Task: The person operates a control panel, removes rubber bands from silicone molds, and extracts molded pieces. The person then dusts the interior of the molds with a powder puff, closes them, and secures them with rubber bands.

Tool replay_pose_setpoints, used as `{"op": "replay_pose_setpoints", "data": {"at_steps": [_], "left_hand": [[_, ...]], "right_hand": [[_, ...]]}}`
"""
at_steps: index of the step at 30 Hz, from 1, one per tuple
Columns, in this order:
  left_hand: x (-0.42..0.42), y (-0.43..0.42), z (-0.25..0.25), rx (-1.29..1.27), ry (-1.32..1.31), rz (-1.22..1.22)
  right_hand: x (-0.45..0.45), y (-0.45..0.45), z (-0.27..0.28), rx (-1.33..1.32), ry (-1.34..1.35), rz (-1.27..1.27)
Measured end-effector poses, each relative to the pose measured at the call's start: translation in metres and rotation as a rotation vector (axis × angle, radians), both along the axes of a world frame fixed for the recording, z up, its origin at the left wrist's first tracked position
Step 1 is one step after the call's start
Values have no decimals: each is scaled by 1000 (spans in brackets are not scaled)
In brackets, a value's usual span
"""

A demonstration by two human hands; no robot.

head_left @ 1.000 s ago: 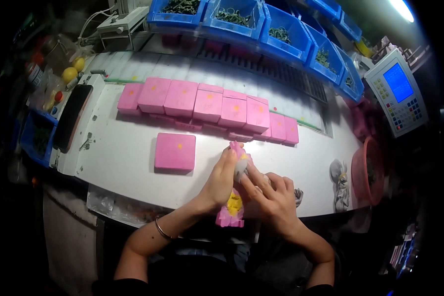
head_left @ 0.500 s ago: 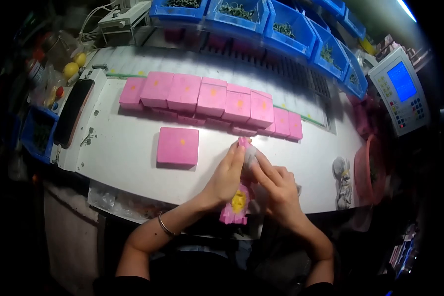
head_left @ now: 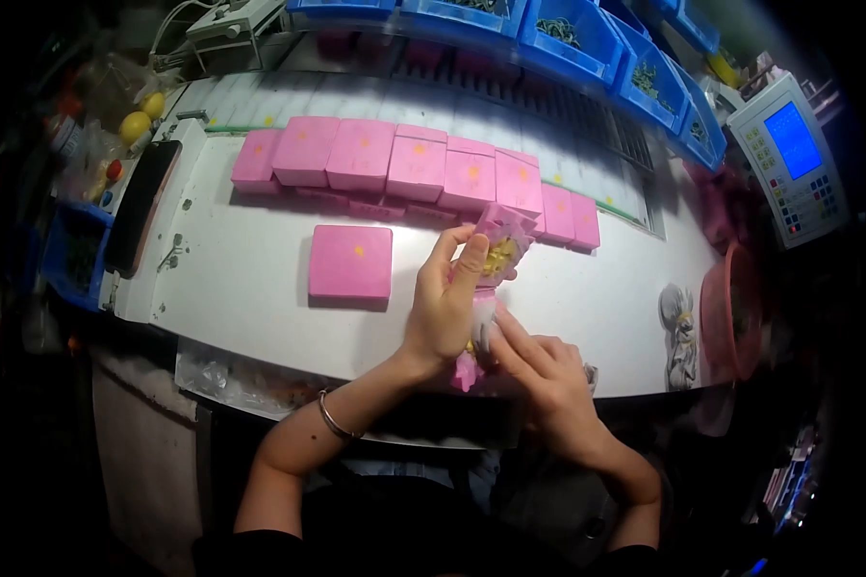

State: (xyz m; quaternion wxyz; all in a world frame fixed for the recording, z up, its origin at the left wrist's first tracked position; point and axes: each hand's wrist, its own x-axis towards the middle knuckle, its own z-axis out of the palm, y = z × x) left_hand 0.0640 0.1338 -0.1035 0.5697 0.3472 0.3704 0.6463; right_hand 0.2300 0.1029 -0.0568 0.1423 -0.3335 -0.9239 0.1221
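My left hand (head_left: 447,303) is closed around a pink rubber mould (head_left: 517,231) with jagged cut edges and a yellow inner face, thumb along its side. Another pink and yellow part (head_left: 467,370) hangs below that hand; whether the two are joined is hidden. My right hand (head_left: 548,389) is just to the right, its fingers bent together at a whitish-grey thing (head_left: 484,322) between the hands. The fingers cover most of that thing, so I cannot make out its kind. A whole pink block (head_left: 351,267) lies flat on the white worktop (head_left: 250,279), left of my hands.
Several pink blocks (head_left: 361,154) stand in a row behind my hands. Blue bins (head_left: 573,48) with small green pieces are above. On the right are a control panel (head_left: 792,159), a pink basin (head_left: 731,313) and a tied grey cloth bundle (head_left: 681,337). A phone (head_left: 144,207) lies left.
My left hand has turned and risen, so the mould's yellow inner face now shows above it. The lower pink part hangs less far down. The view has shifted slightly.
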Motion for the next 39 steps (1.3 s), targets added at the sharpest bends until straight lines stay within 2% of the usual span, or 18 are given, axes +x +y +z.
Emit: {"op": "replay_pose_setpoints", "data": {"at_steps": [1,4,6,9,12,15,17,19,22,23,25,26,27,29,30,33,36,39], "left_hand": [[0,-1,-1,0,2,3],[-3,1,3,-25,-59,92],[-2,-4,8,-39,-119,26],[-1,-3,-1,-64,-81,44],[5,-6,7,-18,-39,31],[0,-4,3,15,-27,2],[-9,-7,2,-172,-150,-62],[-12,-8,2,-183,-60,-139],[1,-13,-3,-135,-220,-329],[3,-17,10,-272,-338,-333],[0,-19,13,-160,-280,-415],[-1,-21,15,-161,-272,-427],[-2,-22,18,-154,-228,-430],[-1,-21,19,-135,-176,-443],[2,-23,18,-134,-134,-400],[6,-24,8,-150,-157,-449],[5,-17,5,171,77,-406],[-2,-15,28,114,207,-475]], "right_hand": [[1,0,4,-95,26,-8],[6,-4,-2,-11,72,0],[5,-10,-9,4,22,16],[4,-8,2,-58,-11,6],[2,-7,3,41,82,9],[4,0,8,-61,-32,0],[18,9,-1,-41,7,-207],[22,16,-8,49,-73,-223],[12,16,-7,-118,400,-118],[11,17,-5,-110,407,-134],[4,20,3,-592,906,-169],[4,20,8,-689,972,-134],[5,21,13,-679,982,-139],[9,24,20,-920,929,-126],[4,25,15,-733,922,-120],[3,27,14,-628,838,-225],[4,29,14,-616,903,-223],[6,29,14,-608,904,-227]]}}
